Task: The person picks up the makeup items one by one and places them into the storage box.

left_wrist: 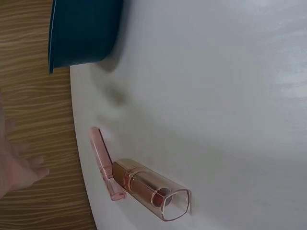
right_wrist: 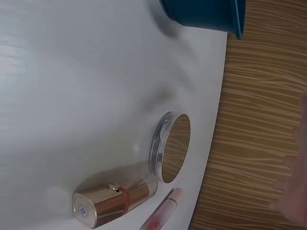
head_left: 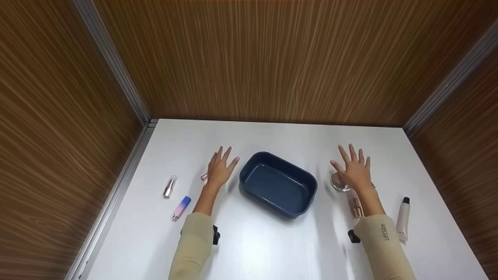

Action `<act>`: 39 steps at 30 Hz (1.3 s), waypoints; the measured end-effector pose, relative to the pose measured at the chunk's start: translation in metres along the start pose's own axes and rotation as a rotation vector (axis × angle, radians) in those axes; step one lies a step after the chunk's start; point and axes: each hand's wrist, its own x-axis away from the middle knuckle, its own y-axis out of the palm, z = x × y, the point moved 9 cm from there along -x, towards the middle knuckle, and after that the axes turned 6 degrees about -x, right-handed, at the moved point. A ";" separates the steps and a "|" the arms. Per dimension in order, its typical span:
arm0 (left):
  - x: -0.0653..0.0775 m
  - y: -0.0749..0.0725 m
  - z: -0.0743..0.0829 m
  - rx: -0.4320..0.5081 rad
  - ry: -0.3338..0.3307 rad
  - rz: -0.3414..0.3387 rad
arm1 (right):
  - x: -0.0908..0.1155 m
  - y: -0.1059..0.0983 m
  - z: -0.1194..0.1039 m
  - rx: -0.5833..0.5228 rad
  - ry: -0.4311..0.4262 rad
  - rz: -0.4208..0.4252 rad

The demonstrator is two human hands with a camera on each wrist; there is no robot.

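Fingers spread, my left hand (head_left: 220, 171) hovers left of a navy rectangular dish (head_left: 276, 186) and holds nothing. Partly hidden behind it is a slim pink tube (head_left: 204, 177), whose full length (left_wrist: 101, 158) shows in the left wrist view beside a clear-capped lipstick (left_wrist: 151, 191). My right hand (head_left: 355, 173) is likewise spread and free of any object, right of the dish. Beneath it, partly covered, lies a round mirror-topped compact (head_left: 339, 182). A gold lipstick (head_left: 357, 208) lies by the right wrist; a slim pinkish tube (right_wrist: 163, 211) is near it in the right wrist view.
Further left on the white table (head_left: 249, 249) lies a blue-to-pink lipstick tube (head_left: 181, 208). A pale squeeze tube (head_left: 404, 219) with a black cap is at the right, beside the sleeve. Wood-grain panels (head_left: 249, 62) wall in the back and both sides.
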 end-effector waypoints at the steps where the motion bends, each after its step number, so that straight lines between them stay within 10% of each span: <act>1: 0.001 0.002 0.000 0.034 -0.012 -0.019 | 0.001 0.001 -0.001 -0.012 0.001 -0.008; 15: 0.021 0.032 0.006 0.663 -0.106 -0.125 | 0.027 0.017 -0.015 -0.513 0.079 0.028; 28: 0.032 0.039 0.021 0.829 -0.092 -0.153 | 0.073 0.065 -0.023 -0.933 0.384 0.100; 35: -0.024 0.171 -0.078 0.885 0.026 -0.025 | 0.087 0.087 -0.036 -1.024 0.449 0.047; 39: -0.022 0.177 -0.079 0.824 -0.013 -0.034 | 0.092 0.094 -0.043 -1.001 0.461 0.045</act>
